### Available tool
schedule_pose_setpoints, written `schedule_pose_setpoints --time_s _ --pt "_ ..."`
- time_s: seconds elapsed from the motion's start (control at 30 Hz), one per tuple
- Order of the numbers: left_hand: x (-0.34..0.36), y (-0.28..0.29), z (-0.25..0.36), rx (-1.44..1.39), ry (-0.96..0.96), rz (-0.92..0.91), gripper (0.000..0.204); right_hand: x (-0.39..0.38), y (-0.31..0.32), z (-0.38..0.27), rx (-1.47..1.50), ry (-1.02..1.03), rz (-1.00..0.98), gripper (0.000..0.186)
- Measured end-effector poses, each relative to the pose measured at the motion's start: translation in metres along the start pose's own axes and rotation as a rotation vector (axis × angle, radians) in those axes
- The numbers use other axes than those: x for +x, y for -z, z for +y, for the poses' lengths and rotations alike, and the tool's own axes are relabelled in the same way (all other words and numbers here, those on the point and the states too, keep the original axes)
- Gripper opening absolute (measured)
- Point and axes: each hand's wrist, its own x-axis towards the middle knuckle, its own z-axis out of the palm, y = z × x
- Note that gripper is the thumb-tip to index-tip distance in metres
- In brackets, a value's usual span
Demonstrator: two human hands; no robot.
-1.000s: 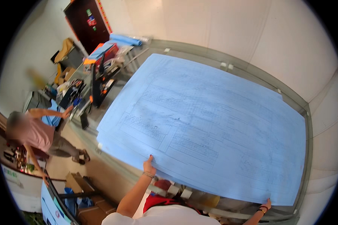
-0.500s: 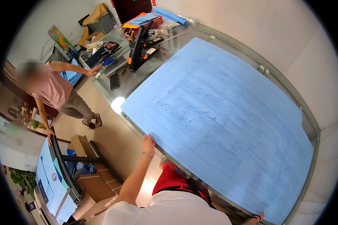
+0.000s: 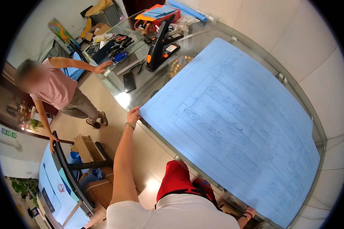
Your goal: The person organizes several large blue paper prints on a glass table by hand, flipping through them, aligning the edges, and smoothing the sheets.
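Note:
A large blueprint (image 3: 233, 126), light blue with fine dark line drawings, lies spread over a glass-topped table (image 3: 114, 82). My left hand (image 3: 132, 116), a bracelet at its wrist, is closed on the sheet's left corner, with thumb and fingers pinching it at the table's edge. Farther along the near edge, at the lower right, my right hand (image 3: 250, 212) has its fingers closed on the sheet's border. A dark red beaded bracelet circles that wrist.
A black-and-orange tool (image 3: 155, 51), a phone (image 3: 129, 81), pliers (image 3: 137, 68) and a rolled blue sheet (image 3: 188, 10) lie on the table. A person in pink (image 3: 59, 84) stands left, one hand at the table, the other on a black-framed stand (image 3: 65, 175). Cardboard boxes (image 3: 86, 149) are below.
My left hand has moved up and left along the near edge to the sheet's corner. My right hand has shifted left along the edge. The whole view has turned slightly.

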Motion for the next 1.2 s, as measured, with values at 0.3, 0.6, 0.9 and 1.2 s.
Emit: schedule_pose_setpoints --time_s 0.3,0.6,0.9,1.2 --pt "0.055 -0.015 0.052 0.674 -0.055 -0.399 0.033 -0.092 -0.046 0.002 -0.086 0.058 0.078 0.019" --pt "0.048 -0.092 0.093 1.197 -0.555 -0.493 0.037 -0.083 -0.047 0.010 -0.017 0.090 0.156 0.014" --pt "0.086 -0.065 0.078 0.607 0.016 -0.936 0.019 -0.139 -0.076 -0.017 -0.013 -0.040 0.247 0.025" --pt "0.093 -0.057 0.063 1.179 -0.460 -0.585 0.048 -0.109 -0.059 0.004 -0.021 -0.023 0.177 0.028"
